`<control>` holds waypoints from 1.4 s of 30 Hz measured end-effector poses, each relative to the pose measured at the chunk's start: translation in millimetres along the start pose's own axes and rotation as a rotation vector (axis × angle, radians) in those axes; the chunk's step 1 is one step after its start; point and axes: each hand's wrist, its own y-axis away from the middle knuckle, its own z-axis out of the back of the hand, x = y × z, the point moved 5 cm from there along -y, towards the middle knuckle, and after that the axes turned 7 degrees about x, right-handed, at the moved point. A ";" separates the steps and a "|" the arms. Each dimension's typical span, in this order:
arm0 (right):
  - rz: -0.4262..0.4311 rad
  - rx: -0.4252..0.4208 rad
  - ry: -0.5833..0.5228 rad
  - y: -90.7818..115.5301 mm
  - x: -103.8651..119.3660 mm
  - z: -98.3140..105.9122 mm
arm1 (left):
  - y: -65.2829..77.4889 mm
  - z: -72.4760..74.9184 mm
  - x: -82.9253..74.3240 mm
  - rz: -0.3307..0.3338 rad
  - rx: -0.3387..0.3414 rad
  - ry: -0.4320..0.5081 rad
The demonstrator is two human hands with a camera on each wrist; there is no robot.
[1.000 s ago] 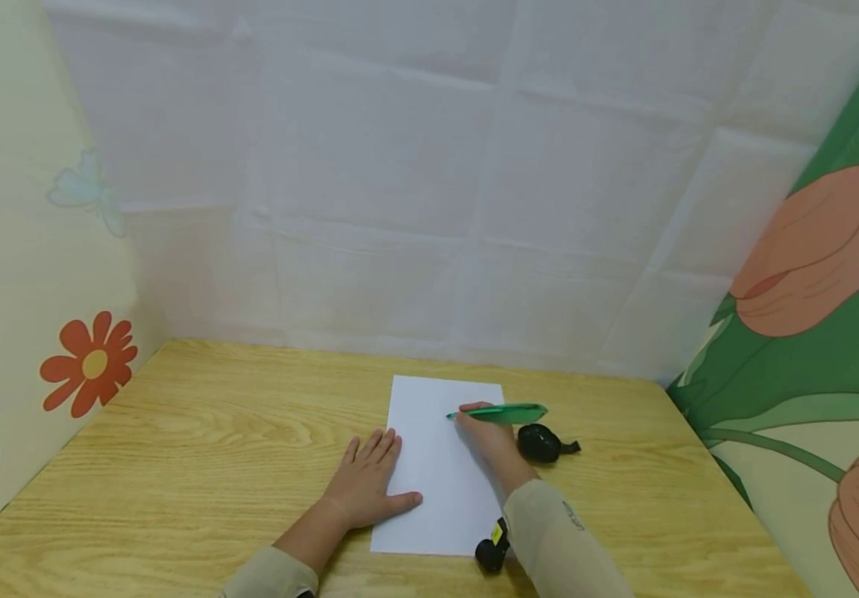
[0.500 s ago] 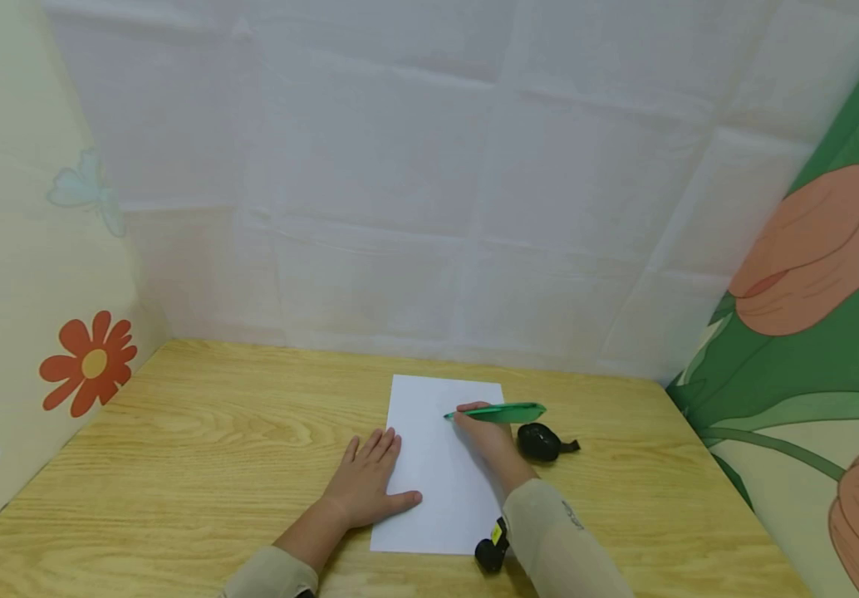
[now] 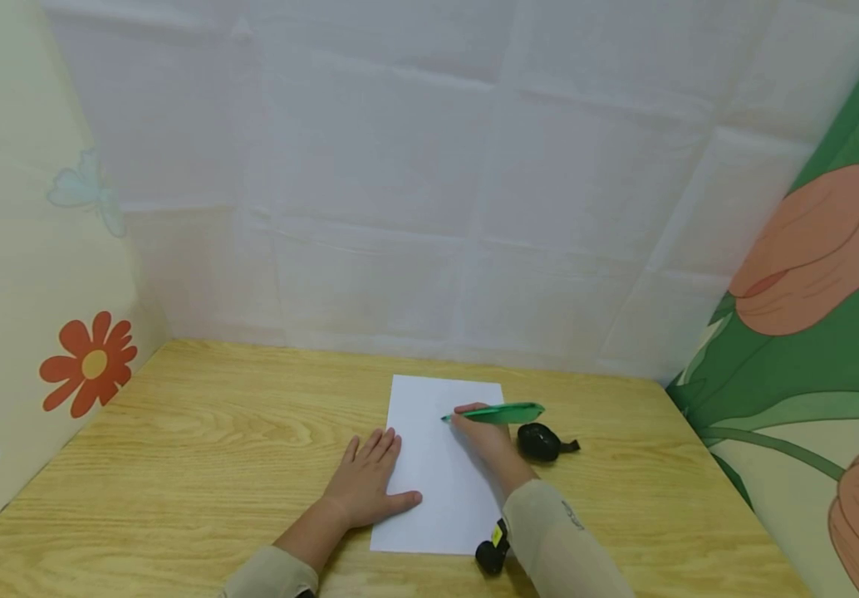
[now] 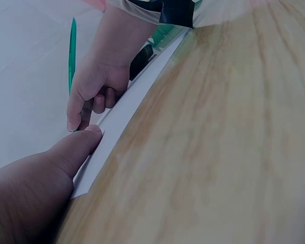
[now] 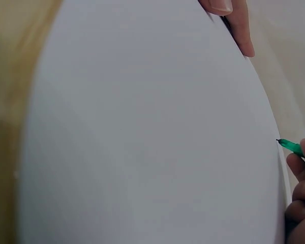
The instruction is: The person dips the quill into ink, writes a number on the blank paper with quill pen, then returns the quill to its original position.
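White sheet of paper (image 3: 440,465) lay flat on the wooden table (image 3: 175,465), lower centre of the head frame, long side running away from the person. Left hand (image 3: 370,486) rested palm down at the sheet's left edge, fingers straight and together on the wood, thumb stretched out onto the paper. In the left wrist view the thumb (image 4: 73,150) pressed the paper's edge near its corner. Right hand (image 3: 485,440) sat on the upper right part of the sheet, fingers curled round a green pen (image 3: 497,413). Pen lay nearly level, tip pointing to frame left, over the paper's upper half. Right wrist view showed the green tip (image 5: 290,146) at the right edge of frame, at the paper's surface; contact could not be confirmed. A small black object (image 3: 542,442) sat on the table just right of the right hand, off the paper. Both forearms wore beige sleeves (image 3: 557,540).
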 end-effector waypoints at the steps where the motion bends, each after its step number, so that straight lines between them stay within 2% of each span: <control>1: 0.003 0.001 0.000 0.2 0.2 0.0 | 0.1 -0.1 0.0 0.000 -0.001 0.001; 9: 0.035 -0.014 0.052 -0.9 -0.4 -0.9 | -0.6 -1.4 0.1 0.002 -0.002 0.001; 19: 0.074 -0.006 0.049 0.2 -0.5 -2.2 | -2.5 -2.9 1.8 -0.018 -0.015 0.004; 34: 0.055 0.003 0.046 1.4 0.2 -2.7 | -5.8 -8.9 6.4 -0.021 -0.042 -0.011; 42: 0.025 0.030 0.046 3.0 -1.9 -4.9 | -3.5 -6.7 5.3 -0.037 -0.042 0.001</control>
